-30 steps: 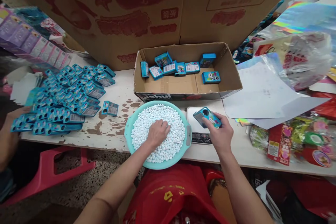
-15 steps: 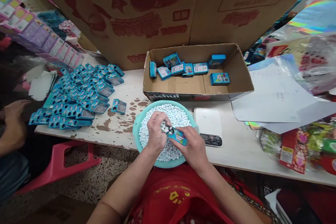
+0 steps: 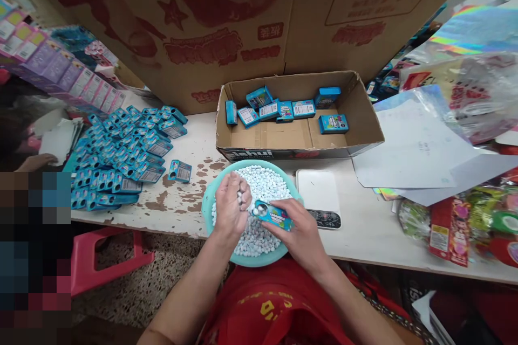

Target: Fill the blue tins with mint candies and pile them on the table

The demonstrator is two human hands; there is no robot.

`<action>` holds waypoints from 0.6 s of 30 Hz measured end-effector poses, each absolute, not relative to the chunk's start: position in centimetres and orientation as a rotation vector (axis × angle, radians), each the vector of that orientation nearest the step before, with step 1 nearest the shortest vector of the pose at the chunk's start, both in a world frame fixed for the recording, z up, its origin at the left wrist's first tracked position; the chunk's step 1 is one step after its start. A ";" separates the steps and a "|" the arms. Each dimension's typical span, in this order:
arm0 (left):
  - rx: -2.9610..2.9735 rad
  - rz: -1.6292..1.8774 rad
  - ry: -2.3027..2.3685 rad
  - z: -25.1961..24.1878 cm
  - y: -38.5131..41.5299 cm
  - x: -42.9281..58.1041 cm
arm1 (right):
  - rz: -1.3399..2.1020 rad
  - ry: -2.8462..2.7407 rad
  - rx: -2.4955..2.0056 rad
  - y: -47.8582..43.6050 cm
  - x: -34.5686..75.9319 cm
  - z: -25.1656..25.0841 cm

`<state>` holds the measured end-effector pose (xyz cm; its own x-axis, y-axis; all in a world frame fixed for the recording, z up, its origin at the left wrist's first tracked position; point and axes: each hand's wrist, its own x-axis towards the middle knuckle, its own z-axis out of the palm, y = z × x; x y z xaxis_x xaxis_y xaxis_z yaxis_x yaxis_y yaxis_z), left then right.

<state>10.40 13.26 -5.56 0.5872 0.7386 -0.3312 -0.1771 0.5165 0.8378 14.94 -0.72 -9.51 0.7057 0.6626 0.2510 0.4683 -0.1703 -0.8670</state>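
Note:
Over a teal basin [image 3: 206,199] full of small white candies [image 3: 263,180], my left hand [image 3: 232,205] is curled around several candies, some showing between its fingers. My right hand [image 3: 301,229] grips a small blue candy box [image 3: 277,216], tilted, with its round opening toward my left hand. White candies show at that opening. The box and my left hand are slightly apart. A long open carton [image 3: 283,137] behind the basin holds several similar blue boxes [image 3: 334,123].
Many blue boxes [image 3: 121,145] are piled at the left, with a single one [image 3: 180,171] beside them. A white scale [image 3: 318,191] stands right of the basin. Papers [image 3: 416,145] and bagged goods lie at the right. Another person's hand [image 3: 38,163] shows at far left.
My left hand has drawn away to the left from the box opening, its fingers more curled upward. The box in my right hand has shifted slightly right and down. The whole view has shifted a little.

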 end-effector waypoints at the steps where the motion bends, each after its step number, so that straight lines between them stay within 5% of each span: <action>1: 0.825 0.613 0.767 -5.3 13.6 10.3 | 0.224 -0.861 -1.801 -0.9 15.1 -9.5; 18: 0.970 0.714 0.833 -6.9 14.3 12.1 | 0.263 -0.891 -1.812 1.6 16.9 -11.0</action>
